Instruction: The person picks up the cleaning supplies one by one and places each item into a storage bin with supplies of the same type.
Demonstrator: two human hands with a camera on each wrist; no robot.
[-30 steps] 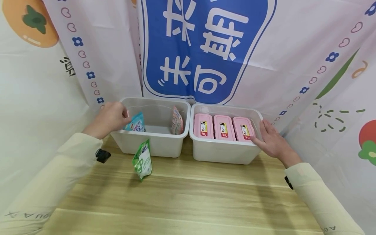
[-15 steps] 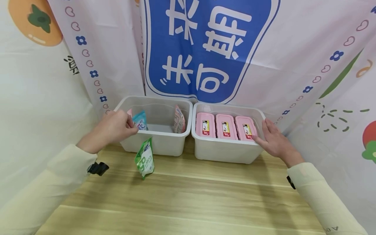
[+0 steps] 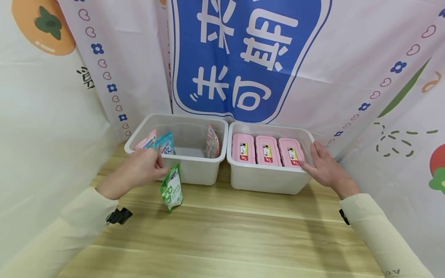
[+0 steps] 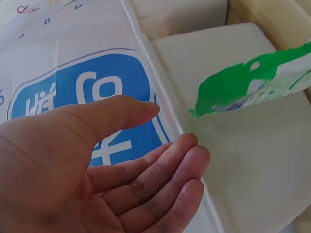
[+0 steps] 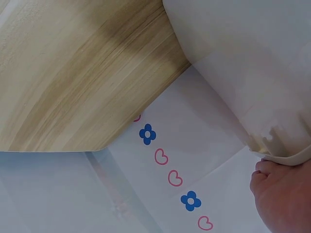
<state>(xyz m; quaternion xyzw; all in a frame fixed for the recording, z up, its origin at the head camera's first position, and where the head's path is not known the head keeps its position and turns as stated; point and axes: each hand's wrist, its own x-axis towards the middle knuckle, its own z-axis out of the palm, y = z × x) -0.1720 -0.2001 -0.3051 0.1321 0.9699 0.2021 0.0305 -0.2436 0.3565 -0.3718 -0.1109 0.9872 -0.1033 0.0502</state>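
A green and white pouch [image 3: 172, 189] stands on the table just in front of the left white bin [image 3: 198, 170]. Close to its top left edge is my left hand [image 3: 144, 166]; in the left wrist view a gap shows between the thumb and relaxed fingers [image 4: 167, 182], with nothing held. Inside the left bin are a pink pouch [image 3: 149, 139] and a blue pouch [image 3: 165, 143] at the left, and another pink pouch [image 3: 212, 143] at the right. My right hand [image 3: 323, 164] rests with extended fingers on the right white bin's [image 3: 267, 180] right rim.
Three pink lidded boxes [image 3: 267, 148] stand side by side in the right bin. Printed white cloth [image 3: 354, 42] hangs behind and along both sides. The wooden table [image 3: 222, 239] extends in front of the bins.
My left hand has come out from over the left bin, down and right toward the green pouch. The pink pouch behind it is uncovered. My right hand stays on the rim.
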